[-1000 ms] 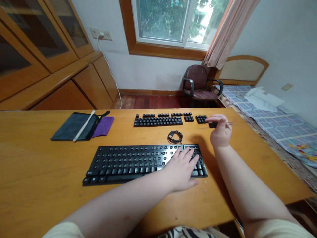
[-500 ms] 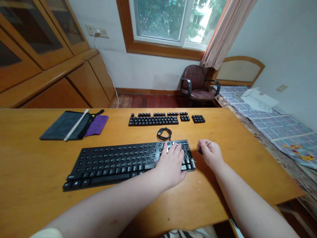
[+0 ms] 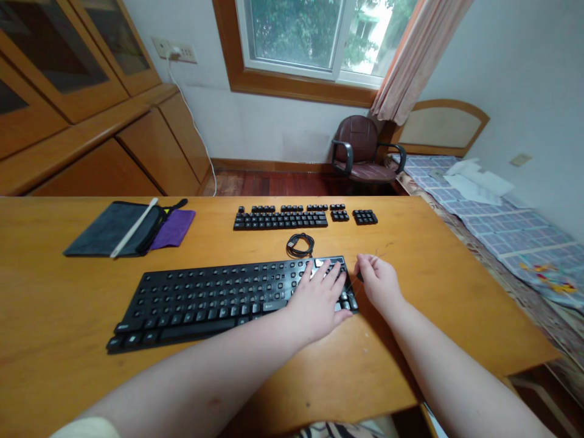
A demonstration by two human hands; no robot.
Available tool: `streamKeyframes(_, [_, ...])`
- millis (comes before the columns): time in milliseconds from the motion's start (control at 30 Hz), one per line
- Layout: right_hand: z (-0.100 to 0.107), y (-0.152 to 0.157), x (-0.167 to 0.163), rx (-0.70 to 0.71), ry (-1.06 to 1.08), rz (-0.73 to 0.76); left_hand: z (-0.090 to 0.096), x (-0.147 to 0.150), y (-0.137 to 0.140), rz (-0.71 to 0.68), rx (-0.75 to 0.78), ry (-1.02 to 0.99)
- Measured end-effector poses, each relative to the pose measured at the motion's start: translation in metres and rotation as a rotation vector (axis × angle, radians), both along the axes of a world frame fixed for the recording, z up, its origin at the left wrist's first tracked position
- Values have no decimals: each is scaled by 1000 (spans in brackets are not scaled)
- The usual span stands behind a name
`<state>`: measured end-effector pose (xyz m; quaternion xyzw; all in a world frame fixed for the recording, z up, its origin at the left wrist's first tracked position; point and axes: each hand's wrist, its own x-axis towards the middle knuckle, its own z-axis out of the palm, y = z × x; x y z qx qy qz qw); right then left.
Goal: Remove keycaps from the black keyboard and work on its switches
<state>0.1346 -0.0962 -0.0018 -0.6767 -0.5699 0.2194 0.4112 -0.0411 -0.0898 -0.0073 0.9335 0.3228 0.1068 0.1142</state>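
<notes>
A black keyboard (image 3: 191,298) lies on the desk, its upper rows stripped to bare switch stems and its lower rows still carrying keycaps. My left hand (image 3: 314,301) rests flat on its right part, fingers spread, covering some of the number pad. Just off the keyboard's right edge, my right hand (image 3: 378,283) is closed on a small dark wire keycap puller (image 3: 360,277). Thin wires from it reach toward the number-pad keys; whether they hook a key I cannot tell. Other thin wire ends stick out above this hand.
Removed keycaps (image 3: 280,221) sit in neat rows behind the keyboard, with a number-pad block (image 3: 365,217) at their right. A coiled cable (image 3: 300,245) lies between. At the left are a grey pouch (image 3: 107,231), a white stick (image 3: 134,228) and a purple cloth (image 3: 174,229).
My right hand has moved left, closer to the keyboard's right edge, bringing the puller's wires to the number pad. My left hand stays on the keyboard, its fingers spread slightly wider.
</notes>
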Motion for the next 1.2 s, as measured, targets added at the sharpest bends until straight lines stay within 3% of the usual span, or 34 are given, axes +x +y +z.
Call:
streamKeyframes(367, [-3, 11, 6, -63, 78, -79, 1, 0, 0, 8, -10, 3])
streamKeyframes(533, [-12, 14, 9, -131, 170, -32, 4, 0, 0, 1, -3, 44])
streamKeyframes(733, [-15, 11, 5, -87, 256, 79, 7, 0, 0, 8, 14, 71])
streamKeyframes(933, [-9, 5, 1, -219, 26, 234, 5, 0, 1, 0, -1, 38])
streamKeyframes(1200, [3, -5, -2, -68, -366, 224, 6, 0, 1, 2, -16, 54])
